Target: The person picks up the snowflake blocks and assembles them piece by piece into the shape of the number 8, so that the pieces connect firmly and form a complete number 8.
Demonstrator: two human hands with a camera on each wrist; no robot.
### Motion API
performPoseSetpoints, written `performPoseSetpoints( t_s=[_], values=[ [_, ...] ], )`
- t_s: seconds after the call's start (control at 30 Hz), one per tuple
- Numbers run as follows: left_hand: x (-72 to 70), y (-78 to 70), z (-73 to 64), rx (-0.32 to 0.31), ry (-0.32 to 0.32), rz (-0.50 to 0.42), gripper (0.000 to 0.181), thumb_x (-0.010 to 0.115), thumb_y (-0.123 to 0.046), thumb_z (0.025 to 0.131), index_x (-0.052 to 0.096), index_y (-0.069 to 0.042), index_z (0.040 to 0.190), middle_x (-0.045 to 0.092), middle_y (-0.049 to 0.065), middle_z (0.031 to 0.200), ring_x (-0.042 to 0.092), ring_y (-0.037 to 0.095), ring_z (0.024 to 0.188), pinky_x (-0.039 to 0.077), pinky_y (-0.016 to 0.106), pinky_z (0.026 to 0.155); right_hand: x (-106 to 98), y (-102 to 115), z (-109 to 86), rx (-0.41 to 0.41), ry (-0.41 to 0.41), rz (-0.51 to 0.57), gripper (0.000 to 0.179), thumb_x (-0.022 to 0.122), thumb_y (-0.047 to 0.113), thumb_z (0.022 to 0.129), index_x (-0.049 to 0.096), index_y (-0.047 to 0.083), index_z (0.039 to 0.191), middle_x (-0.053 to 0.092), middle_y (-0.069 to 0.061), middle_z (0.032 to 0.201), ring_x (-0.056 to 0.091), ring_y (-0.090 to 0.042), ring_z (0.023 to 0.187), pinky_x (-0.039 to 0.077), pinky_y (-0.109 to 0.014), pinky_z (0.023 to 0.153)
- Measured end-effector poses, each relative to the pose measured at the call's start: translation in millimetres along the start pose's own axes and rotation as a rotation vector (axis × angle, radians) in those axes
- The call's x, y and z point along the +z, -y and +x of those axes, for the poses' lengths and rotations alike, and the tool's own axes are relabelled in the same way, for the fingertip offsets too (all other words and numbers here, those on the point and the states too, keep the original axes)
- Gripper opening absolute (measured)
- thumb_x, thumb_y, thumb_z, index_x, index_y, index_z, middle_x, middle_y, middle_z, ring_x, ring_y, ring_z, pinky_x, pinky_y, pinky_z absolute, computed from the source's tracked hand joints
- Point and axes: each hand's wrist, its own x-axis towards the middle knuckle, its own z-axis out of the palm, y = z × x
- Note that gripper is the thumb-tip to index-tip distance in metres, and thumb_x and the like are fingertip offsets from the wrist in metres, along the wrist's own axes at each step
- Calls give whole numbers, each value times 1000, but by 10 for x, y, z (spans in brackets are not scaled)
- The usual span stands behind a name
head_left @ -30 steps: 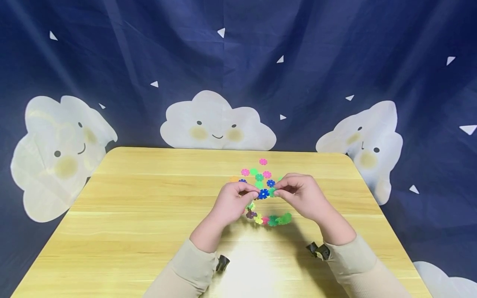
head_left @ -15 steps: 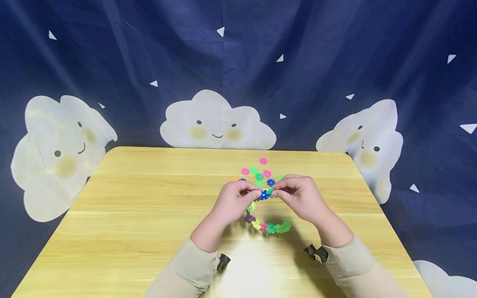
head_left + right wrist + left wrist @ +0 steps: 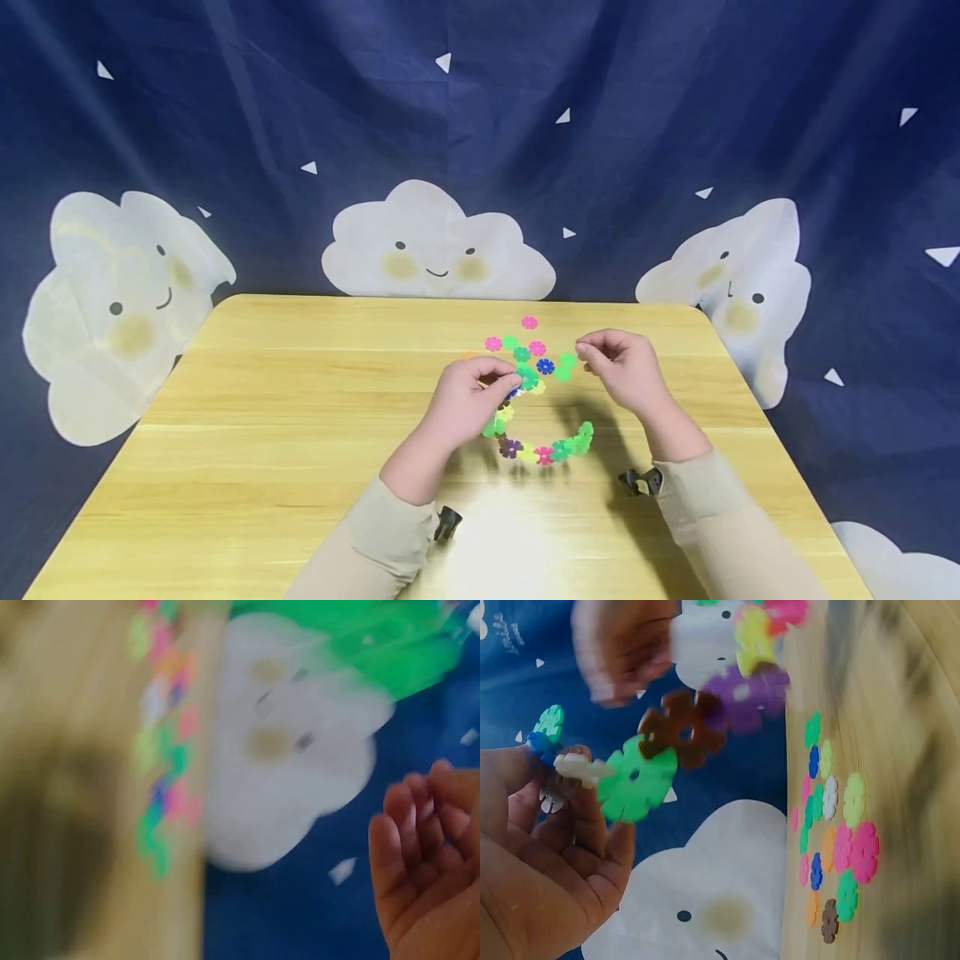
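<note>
My left hand (image 3: 468,400) pinches one end of a curved chain of flower-shaped plastic discs over the table. A teal disc (image 3: 528,377) stands at its fingertips. Blue and white discs (image 3: 581,769) lie by the fingers in the left wrist view. From there the chain runs through a green disc (image 3: 637,780), a brown one (image 3: 682,731) and a purple one (image 3: 746,697). Its free end of green discs (image 3: 585,437) hangs lower right. My right hand (image 3: 626,371) is raised apart from the chain, fingers loosely bent and holding nothing.
Loose flower discs in pink, green, blue, orange and other colours lie scattered on the wooden table (image 3: 300,450) beyond the hands, among them a pink disc (image 3: 529,322) farthest back. A dark blue curtain (image 3: 480,125) with printed clouds hangs behind the table.
My right hand has let go of the chain and moved right and away. The left hand keeps its pinch; the teal disc has turned to face up, and the chain's loose end has swung.
</note>
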Motion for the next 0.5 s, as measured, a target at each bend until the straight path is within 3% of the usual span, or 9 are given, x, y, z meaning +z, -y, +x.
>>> performPoseSetpoints(
  t_s=[0.1,0.23,0.3,0.5],
  values=[
    [-30,22,11,-17,-30,-33,9,74,-10,99,80,-5,103,76,4,93,66,15,81,59,30,66,17,-310,65,152,28,-169,15,71,7,101,77,-5,106,75,-17,91,64,-17,73,53,-27,66],
    [-43,40,23,-36,-58,-65,7,75,-8,98,80,-3,101,75,4,88,65,14,77,58,29,67,147,-605,113,275,179,-347,26,69,16,103,75,-3,120,75,-16,104,65,-26,86,54,-41,75],
    [-41,52,26,-43,-67,-72,6,75,-7,98,79,-3,99,75,3,87,64,12,76,57,28,71,226,-680,134,288,264,-405,31,70,17,104,73,-2,127,74,-17,108,67,-30,93,57,-48,83],
    [-29,99,31,-42,-79,-90,6,74,-5,98,77,0,96,74,5,87,61,12,75,54,27,71,375,-722,189,196,444,-572,33,70,10,102,71,0,134,72,-20,119,68,-37,107,55,-55,99]
  ],
)
